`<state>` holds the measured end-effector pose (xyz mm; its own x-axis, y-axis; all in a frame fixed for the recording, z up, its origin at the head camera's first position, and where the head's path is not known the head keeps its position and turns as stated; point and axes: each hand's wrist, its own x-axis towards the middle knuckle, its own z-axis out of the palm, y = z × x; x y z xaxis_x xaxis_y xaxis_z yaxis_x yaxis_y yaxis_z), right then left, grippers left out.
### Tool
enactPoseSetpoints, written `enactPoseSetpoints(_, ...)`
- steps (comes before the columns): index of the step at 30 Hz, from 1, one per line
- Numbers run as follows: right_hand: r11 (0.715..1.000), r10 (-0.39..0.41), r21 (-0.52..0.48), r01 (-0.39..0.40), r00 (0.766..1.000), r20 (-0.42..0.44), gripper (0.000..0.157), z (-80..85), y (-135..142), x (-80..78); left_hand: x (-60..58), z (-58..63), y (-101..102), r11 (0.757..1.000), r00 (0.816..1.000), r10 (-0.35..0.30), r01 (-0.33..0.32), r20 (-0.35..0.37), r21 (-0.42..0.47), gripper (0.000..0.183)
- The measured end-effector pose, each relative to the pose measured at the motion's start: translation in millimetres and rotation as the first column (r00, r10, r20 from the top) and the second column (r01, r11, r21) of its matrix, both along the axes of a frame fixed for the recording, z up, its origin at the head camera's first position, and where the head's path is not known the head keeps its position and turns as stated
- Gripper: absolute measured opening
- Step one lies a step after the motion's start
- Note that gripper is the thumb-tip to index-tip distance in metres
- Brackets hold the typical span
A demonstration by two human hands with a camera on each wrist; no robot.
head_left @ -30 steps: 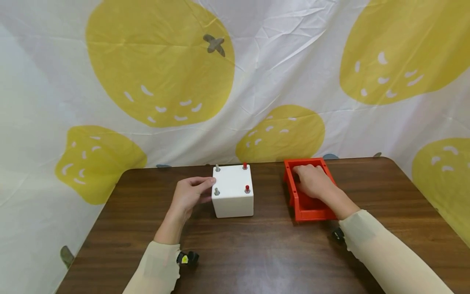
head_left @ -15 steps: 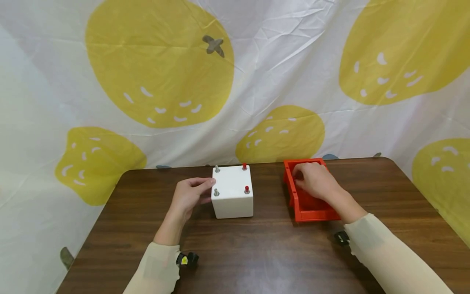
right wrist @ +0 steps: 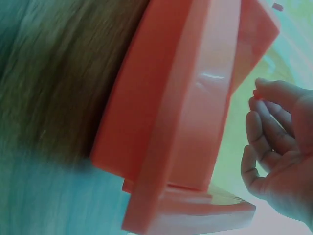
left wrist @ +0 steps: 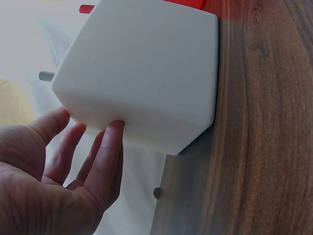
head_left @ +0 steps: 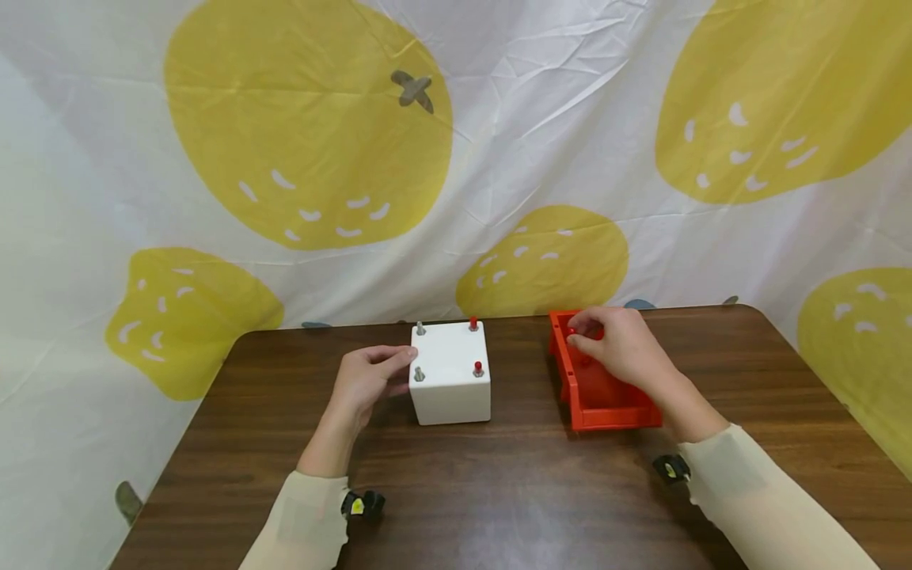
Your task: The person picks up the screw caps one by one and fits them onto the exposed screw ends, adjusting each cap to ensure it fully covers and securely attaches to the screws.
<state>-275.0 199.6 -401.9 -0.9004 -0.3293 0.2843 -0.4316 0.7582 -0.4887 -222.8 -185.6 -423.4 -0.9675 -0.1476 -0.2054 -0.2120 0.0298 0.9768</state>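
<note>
A white box (head_left: 449,384) stands on the table with a bolt at each top corner. The two left bolts, such as the near one (head_left: 419,374), are bare metal; the two right ones carry red caps (head_left: 478,367). My left hand (head_left: 365,378) touches the box's left side with its fingertips, thumb at the top edge. Over the red bin (head_left: 616,418) is my right hand (head_left: 618,344), thumb and forefinger pinching a small red cap (right wrist: 257,95), mostly hidden by the fingertips. In the right wrist view its other fingers are loosely bent.
The wooden table (head_left: 499,491) reaches back to a white curtain (head_left: 370,285) with yellow fruit prints. The bin sits right of the box, with bare wood between them. Black wrist cameras (head_left: 363,504) hang under both sleeves.
My right hand has lifted out of the bin's back part and drawn slightly right, and a red cap now shows at its fingertips. The left hand and the box have stayed put.
</note>
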Motion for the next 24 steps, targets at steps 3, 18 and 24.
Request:
enactPoseSetpoints(3,0.998,-0.004,-0.060,0.004,1.000,0.001,0.016,3.8,-1.8,3.9,0.1,0.0,-0.3,1.000,1.000,0.000,0.000,0.000,-0.001,0.031)
enactPoseSetpoints(18,0.969,0.002,-0.249,0.001,1.000,0.013,0.020,12.9,-12.7,19.1,-1.2,-1.0,-1.1,1.000,1.000,-0.001,0.001,-0.004,0.005,0.031)
enactPoseSetpoints(24,0.938,0.066,-0.345,-0.047,0.997,0.043,0.018,15.9,-18.1,24.7,-1.4,-1.5,-1.9,1.000,1.000,-0.003,0.003,-0.007,0.007,0.031)
